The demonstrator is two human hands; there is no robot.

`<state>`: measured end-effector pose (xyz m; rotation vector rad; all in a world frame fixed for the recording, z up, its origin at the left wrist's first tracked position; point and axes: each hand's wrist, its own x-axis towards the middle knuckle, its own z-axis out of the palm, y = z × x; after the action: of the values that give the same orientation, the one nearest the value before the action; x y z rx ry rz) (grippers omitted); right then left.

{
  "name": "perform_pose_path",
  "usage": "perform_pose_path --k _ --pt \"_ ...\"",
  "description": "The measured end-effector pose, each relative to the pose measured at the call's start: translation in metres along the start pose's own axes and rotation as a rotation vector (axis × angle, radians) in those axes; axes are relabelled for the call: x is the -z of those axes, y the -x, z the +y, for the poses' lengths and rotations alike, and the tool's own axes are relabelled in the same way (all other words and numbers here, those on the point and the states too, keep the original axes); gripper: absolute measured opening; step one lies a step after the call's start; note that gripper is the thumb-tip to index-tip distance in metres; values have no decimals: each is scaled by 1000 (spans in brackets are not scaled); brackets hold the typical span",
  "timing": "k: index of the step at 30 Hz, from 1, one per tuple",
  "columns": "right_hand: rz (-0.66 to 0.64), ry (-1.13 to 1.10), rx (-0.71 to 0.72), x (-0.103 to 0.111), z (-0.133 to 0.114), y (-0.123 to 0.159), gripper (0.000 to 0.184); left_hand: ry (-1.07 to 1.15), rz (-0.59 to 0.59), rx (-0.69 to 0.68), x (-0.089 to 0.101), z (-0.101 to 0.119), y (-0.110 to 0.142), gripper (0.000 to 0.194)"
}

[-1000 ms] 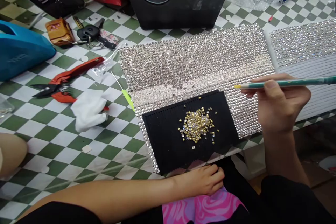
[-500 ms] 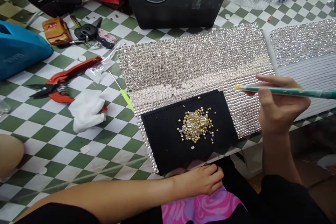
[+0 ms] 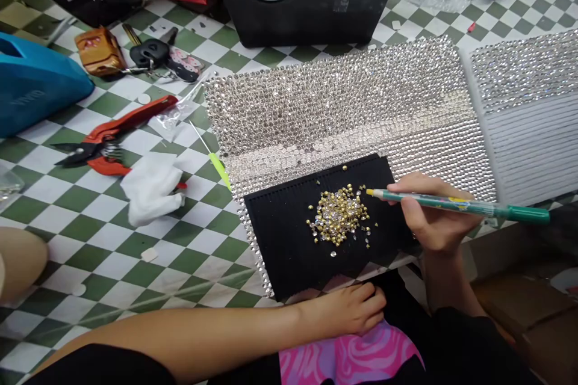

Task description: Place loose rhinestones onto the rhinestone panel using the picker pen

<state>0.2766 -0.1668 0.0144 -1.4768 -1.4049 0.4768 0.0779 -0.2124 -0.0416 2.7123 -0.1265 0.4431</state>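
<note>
— Left to right: black tray (image 3: 282, 237), bearing loose stones (image 3: 338, 213). Handling?

— Likely light, hard, slippery; best taken singly. Left hand (image 3: 356, 310): curled on pink cloth (image 3: 347, 358); whether gripping, I cannot tell.

— And the green pen (image 3: 458, 203)?

— Light, stiff, presumably; right hand (image 3: 433, 222) grips its barrel, tip just beside the stones.

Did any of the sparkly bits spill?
Maybe a little. Most gems sit heaped on the black tray, but a few lie apart, like the lone gem near its top edge. Also odd: a crumpled white wad covers part of the red clippers' handle.
</note>
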Motion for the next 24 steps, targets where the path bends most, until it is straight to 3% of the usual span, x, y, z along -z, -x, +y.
perform_pose_path --k 4,9,12,16,18,20,24 --pt "-81 -8 24 0 4 0 35 0 8 8 0 0 0 12" --pt "-78 -19 3 -1 -1 0 33 3 13 5 -1 0 -1 11" --pt "39 -25 -17 -2 -4 -4 28 2 23 11 0 0 -1 11" --pt "370 -2 76 9 2 -29 26 1 33 8 3 -1 -2 13" --pt "477 11 140 20 12 -46 28 -2 33 5 4 -2 -2 13" --pt "502 30 179 33 24 -62 26 -5 29 3 5 -2 -3 12" --pt "411 92 131 48 46 -80 15 -14 8 -9 4 -2 -2 14"
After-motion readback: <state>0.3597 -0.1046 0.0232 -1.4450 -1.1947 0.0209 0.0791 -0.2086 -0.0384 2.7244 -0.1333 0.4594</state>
